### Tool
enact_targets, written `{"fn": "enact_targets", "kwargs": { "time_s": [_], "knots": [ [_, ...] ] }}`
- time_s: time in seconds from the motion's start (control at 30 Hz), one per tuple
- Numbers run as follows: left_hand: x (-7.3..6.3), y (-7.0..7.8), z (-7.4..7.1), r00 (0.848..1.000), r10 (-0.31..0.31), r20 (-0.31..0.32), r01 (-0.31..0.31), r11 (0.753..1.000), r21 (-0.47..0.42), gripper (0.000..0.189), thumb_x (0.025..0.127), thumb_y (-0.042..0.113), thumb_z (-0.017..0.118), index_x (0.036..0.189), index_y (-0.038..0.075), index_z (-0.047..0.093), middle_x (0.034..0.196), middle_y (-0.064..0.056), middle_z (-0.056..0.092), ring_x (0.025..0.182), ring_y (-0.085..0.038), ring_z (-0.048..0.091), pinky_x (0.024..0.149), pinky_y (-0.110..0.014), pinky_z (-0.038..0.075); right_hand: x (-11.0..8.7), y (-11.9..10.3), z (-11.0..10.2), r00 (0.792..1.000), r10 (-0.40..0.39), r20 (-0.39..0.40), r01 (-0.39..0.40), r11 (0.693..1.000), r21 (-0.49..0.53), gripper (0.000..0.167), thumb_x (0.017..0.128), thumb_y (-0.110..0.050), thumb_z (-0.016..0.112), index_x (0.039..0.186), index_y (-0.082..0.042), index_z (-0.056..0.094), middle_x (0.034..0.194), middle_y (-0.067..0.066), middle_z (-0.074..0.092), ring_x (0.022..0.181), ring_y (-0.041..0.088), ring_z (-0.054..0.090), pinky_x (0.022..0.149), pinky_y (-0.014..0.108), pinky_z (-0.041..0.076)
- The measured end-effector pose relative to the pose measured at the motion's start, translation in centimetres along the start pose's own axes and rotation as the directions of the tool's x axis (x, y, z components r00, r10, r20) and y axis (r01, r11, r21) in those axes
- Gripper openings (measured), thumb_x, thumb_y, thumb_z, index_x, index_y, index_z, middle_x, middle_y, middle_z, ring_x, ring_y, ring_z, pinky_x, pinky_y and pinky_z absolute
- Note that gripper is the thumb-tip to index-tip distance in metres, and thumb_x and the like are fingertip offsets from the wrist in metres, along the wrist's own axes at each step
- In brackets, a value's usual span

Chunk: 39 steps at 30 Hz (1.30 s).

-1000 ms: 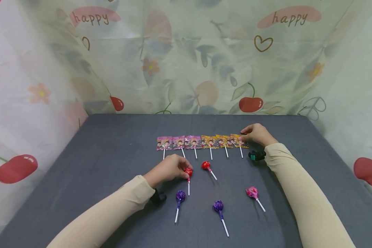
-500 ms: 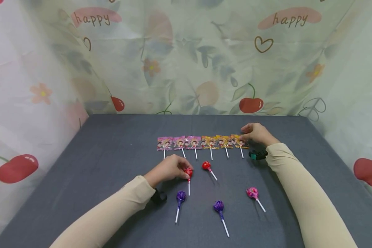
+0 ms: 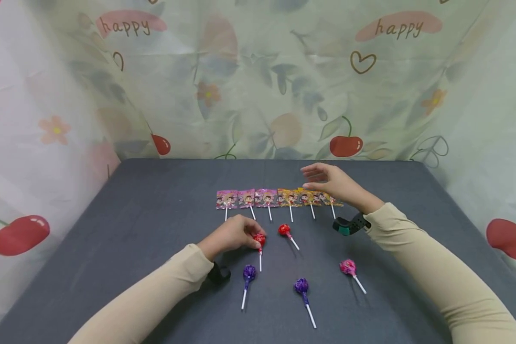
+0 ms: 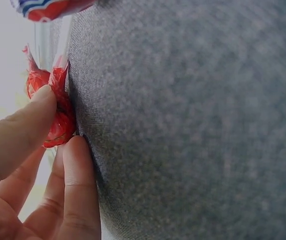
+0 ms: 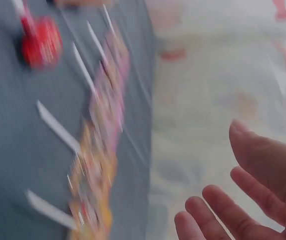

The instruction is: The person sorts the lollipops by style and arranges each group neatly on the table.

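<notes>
My left hand [image 3: 232, 234] pinches the round head of a red lollipop [image 3: 260, 240] between thumb and fingers, its white stick pointing toward me. In the left wrist view the red wrapper [image 4: 63, 127] shows between thumb and fingertip, close to the cloth. Over the right end of a row of flat-wrapped lollipops is my right hand [image 3: 337, 184], fingers loosely extended and holding nothing. That row has three pink-wrapped lollipops [image 3: 266, 197] on the left and three yellow-wrapped lollipops [image 3: 289, 197] on the right, partly covered by the hand. A second red lollipop [image 3: 284, 230] lies just right of my left hand.
Nearer to me lie two purple lollipops [image 3: 249, 273] [image 3: 301, 285] and a pink lollipop [image 3: 348, 267], spaced apart on the dark grey tabletop [image 3: 155, 191]. A patterned curtain [image 3: 249, 95] stands behind the table's back edge and along both sides.
My right hand has lifted off the rightmost yellow-wrapped lollipop and moved left over the row, its fingers spreading. My left hand keeps its pinch on the red lollipop in the same place.
</notes>
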State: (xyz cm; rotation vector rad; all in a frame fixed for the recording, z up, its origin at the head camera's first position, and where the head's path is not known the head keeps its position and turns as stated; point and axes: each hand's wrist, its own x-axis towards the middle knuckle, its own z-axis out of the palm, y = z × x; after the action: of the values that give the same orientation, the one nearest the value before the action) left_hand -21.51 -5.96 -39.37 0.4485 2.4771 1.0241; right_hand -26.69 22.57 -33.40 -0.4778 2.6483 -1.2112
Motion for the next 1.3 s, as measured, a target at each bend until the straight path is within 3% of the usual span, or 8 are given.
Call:
{"fn": "enact_targets", "kwargs": {
  "time_s": [0.2, 0.4, 0.77, 0.93, 1.17, 1.3],
  "knots": [
    [0.1, 0.0, 0.0, 1.000, -0.016, 0.002, 0.016, 1.000, 0.006, 0.020, 0.079, 0.009, 0.080, 0.097, 0.016, 0.075, 0.084, 0.003, 0.068, 0.074, -0.012, 0.055, 0.065, -0.024, 0.045, -0.9, -1.6, 3.7, 0.989, -0.022, 0.147, 0.025, 1.000, -0.017, 0.038, 0.095, -0.020, 0.064, 0.128, -0.003, 0.060, 0.127, 0.018, 0.061, 0.114, 0.030, 0.062, 0.090, 0.043, 0.052],
    [0.1, 0.0, 0.1, 1.000, -0.004, 0.010, 0.004, 1.000, 0.005, 0.019, 0.079, 0.008, 0.079, 0.097, 0.015, 0.076, 0.082, 0.003, 0.068, 0.072, -0.010, 0.055, 0.065, -0.024, 0.045, -1.3, -1.3, 6.6, 0.968, 0.041, 0.248, -0.017, 0.995, -0.098, 0.029, 0.093, -0.010, 0.064, 0.119, 0.001, 0.065, 0.117, 0.017, 0.067, 0.098, 0.023, 0.068, 0.079, 0.033, 0.056],
    [0.1, 0.1, 0.1, 1.000, -0.003, 0.014, 0.003, 1.000, -0.008, 0.019, 0.079, 0.007, 0.079, 0.096, 0.014, 0.076, 0.082, 0.003, 0.068, 0.073, -0.010, 0.056, 0.066, -0.023, 0.045, -0.7, -1.3, 8.6, 0.956, 0.133, 0.262, -0.087, 0.980, -0.181, 0.018, 0.087, -0.012, 0.072, 0.103, -0.005, 0.072, 0.093, 0.005, 0.071, 0.075, 0.009, 0.060, 0.065, 0.024, 0.049],
    [0.1, 0.1, 0.1, 1.000, -0.002, 0.015, 0.002, 1.000, -0.018, 0.019, 0.079, 0.006, 0.079, 0.096, 0.012, 0.075, 0.083, 0.002, 0.069, 0.072, -0.010, 0.056, 0.066, -0.024, 0.046, -0.8, -1.7, 8.7, 0.965, 0.101, 0.243, -0.057, 0.982, -0.180, 0.015, 0.081, -0.011, 0.078, 0.092, -0.007, 0.069, 0.082, 0.001, 0.067, 0.070, 0.009, 0.057, 0.062, 0.024, 0.046],
    [0.0, 0.3, 0.0, 1.000, -0.013, 0.007, 0.013, 1.000, 0.000, 0.017, 0.078, 0.008, 0.079, 0.094, 0.012, 0.074, 0.082, 0.003, 0.068, 0.072, -0.011, 0.056, 0.066, -0.024, 0.046, -1.1, -2.8, 9.3, 0.972, -0.007, 0.237, 0.032, 0.994, -0.102, 0.019, 0.079, -0.012, 0.079, 0.094, -0.006, 0.068, 0.086, 0.002, 0.069, 0.077, 0.013, 0.062, 0.066, 0.024, 0.049],
    [0.0, 0.4, 0.0, 1.000, -0.005, -0.004, 0.005, 1.000, 0.017, 0.017, 0.078, 0.009, 0.080, 0.093, 0.012, 0.074, 0.081, 0.002, 0.067, 0.072, -0.011, 0.054, 0.065, -0.024, 0.045, -1.1, -3.4, 10.0, 0.968, 0.015, 0.249, 0.009, 0.995, -0.098, 0.020, 0.079, -0.013, 0.080, 0.093, -0.007, 0.068, 0.085, 0.002, 0.067, 0.077, 0.012, 0.061, 0.066, 0.023, 0.049]
  ]
}}
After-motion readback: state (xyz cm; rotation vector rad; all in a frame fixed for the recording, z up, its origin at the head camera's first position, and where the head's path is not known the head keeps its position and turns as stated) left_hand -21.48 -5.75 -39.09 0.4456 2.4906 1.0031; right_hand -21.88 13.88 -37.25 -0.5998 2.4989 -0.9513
